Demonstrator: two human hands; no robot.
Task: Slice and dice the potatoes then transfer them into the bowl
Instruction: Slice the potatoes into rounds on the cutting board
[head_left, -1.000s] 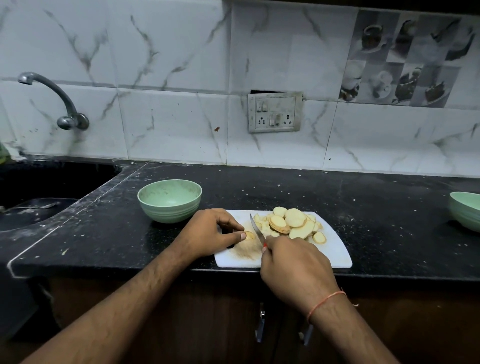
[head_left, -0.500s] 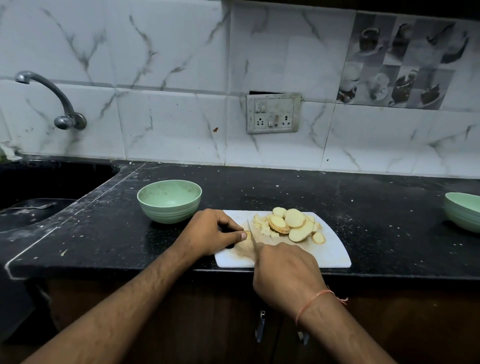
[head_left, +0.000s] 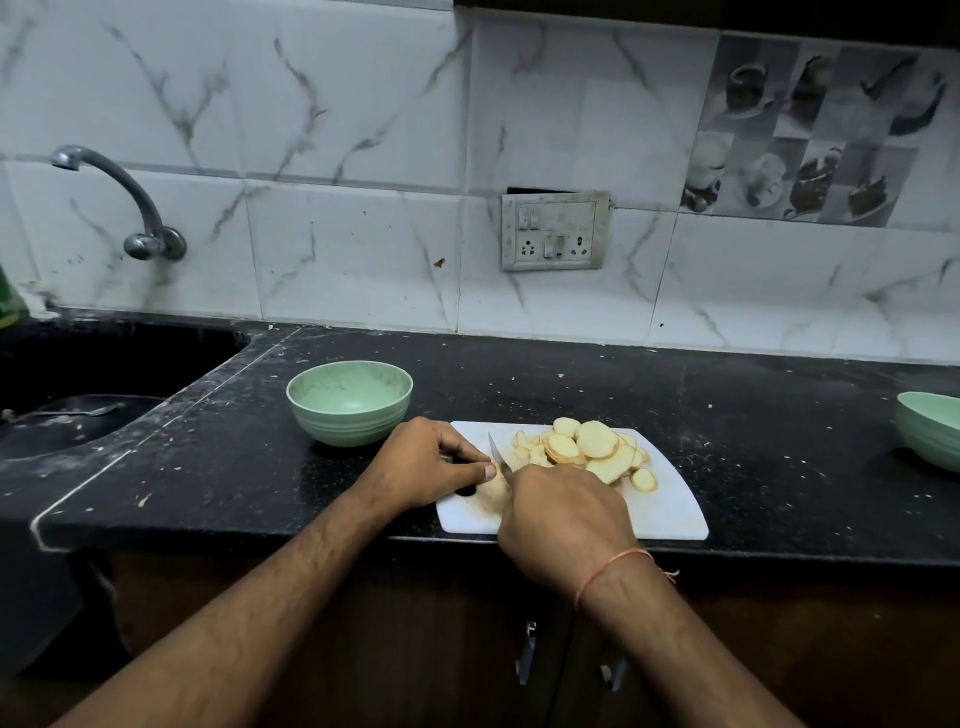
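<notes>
A marble-patterned tile wall backs a black stone desk (head_left: 727, 441), with a wall tap (head_left: 130, 208) and a dark sink (head_left: 78, 415) at the far left and a switch-and-socket plate (head_left: 555, 231) set in the tiles.

Left of centre stands the green bowl (head_left: 349, 402), with no potato in it yet. Just beside it, the left hand (head_left: 426, 465) curls over the near-left part of the white cutting board (head_left: 670, 512), its thumb and fingers pinching a small last piece of potato (head_left: 496, 470) that is mostly hidden.

The knife (head_left: 497, 454) blade stands right against that thumb. A second ago it lay slanted a little further right, with more of the potato piece showing. Now the right hand (head_left: 563, 519), gripping the hidden handle, has shifted left and the blade has closed onto the piece. I judge this as another slice being taken off the last stub.

Further right, the pile of potato slices (head_left: 592, 449) lies on the board as it did before. A second green bowl (head_left: 930, 431) sits at the desk's right edge.

Slicing looks nearly done. Dicing and the transfer to the bowl remain, and with so small a piece the thumb sits very near the edge.
</notes>
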